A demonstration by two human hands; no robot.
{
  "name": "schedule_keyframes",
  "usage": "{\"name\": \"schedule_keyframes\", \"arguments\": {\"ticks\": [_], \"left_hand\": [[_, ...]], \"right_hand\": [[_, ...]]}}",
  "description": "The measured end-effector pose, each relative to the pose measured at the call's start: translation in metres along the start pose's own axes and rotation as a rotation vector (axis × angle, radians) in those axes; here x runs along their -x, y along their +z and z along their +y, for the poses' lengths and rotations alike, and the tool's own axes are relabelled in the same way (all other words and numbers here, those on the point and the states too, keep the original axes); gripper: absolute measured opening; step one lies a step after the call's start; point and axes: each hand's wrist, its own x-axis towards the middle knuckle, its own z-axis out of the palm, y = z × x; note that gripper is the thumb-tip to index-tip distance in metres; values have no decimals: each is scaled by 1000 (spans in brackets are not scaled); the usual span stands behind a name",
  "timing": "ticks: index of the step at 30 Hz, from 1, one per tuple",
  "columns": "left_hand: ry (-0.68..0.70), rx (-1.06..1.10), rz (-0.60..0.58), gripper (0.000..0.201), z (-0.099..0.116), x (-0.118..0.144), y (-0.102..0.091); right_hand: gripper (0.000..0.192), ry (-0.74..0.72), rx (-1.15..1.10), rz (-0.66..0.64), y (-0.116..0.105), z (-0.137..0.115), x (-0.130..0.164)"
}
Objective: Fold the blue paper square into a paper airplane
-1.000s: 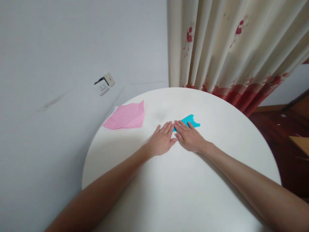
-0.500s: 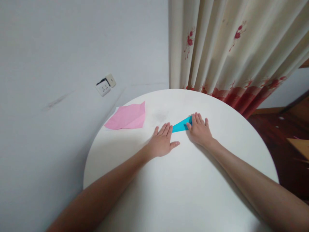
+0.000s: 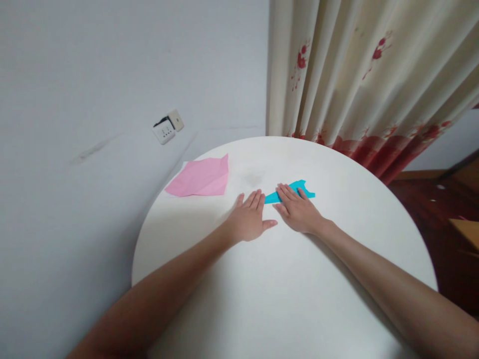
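Observation:
A folded piece of blue paper (image 3: 299, 186) lies flat on the white round table (image 3: 269, 299), narrow at its left end and wider, with a notched edge, at its right. My left hand (image 3: 249, 217) rests flat with its fingertips at the narrow left tip, thumb stretched out to the right. Across the middle of the paper lies my right hand (image 3: 297, 209), palm down and fingers extended, hiding part of it. Neither hand grasps anything. To the left of both hands is a creased sheet of pink paper (image 3: 202, 177), a white edge showing along its left side.
A pale wall (image 3: 75, 224) borders the table on the left, with a socket (image 3: 163, 131) and a switch plate (image 3: 175, 120) on it. Behind the table hangs a cream curtain (image 3: 348, 75) with red flowers. A wooden piece of furniture (image 3: 466, 232) stands at the right.
My right hand has slid left along the blue paper, uncovering its wide notched right end. My left hand has stayed at the narrow tip. The view has shifted slightly.

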Motion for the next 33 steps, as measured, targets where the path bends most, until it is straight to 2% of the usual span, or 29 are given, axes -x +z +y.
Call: {"name": "schedule_keyframes", "arguments": {"ticks": [4, 8, 12, 14, 16, 18, 20, 22, 23, 27, 30, 33], "left_hand": [[-132, -66, -65, 97, 4, 15, -11], [-159, -120, -53, 85, 5, 21, -16], [-136, -102, -44, 58, -19, 17, -30], [-264, 8, -66, 51, -37, 9, -38], [-383, 63, 55, 48, -50, -1, -41], [-297, 153, 172, 46, -51, -10, -36], [-132, 231, 256, 50, -41, -17, -23], [64, 234, 269, 52, -23, -19, -7], [109, 214, 250, 53, -14, -19, 1], [121, 110, 204, 68, 8, -14, 18], [117, 85, 197, 75, 9, -13, 18], [115, 79, 188, 75, 7, -13, 17]], "right_hand": [[68, 7, 5, -17, -2, -1, 1], [68, 16, 9, -30, -3, -2, 0], [67, 16, 10, -28, -3, -1, 0], [68, 13, 6, -23, -2, -1, 0], [69, 10, 3, -17, -1, 0, 0], [69, 11, 6, -15, 0, 0, 0], [69, 10, 12, -12, 1, 0, 0], [68, 5, 15, -9, 1, 0, 0], [66, 4, 15, -10, 0, 0, 0], [63, 10, -3, -21, -3, -1, 0], [64, 68, -4, -19, -4, 1, 0], [65, 197, -3, -6, -4, 11, -1]]}}
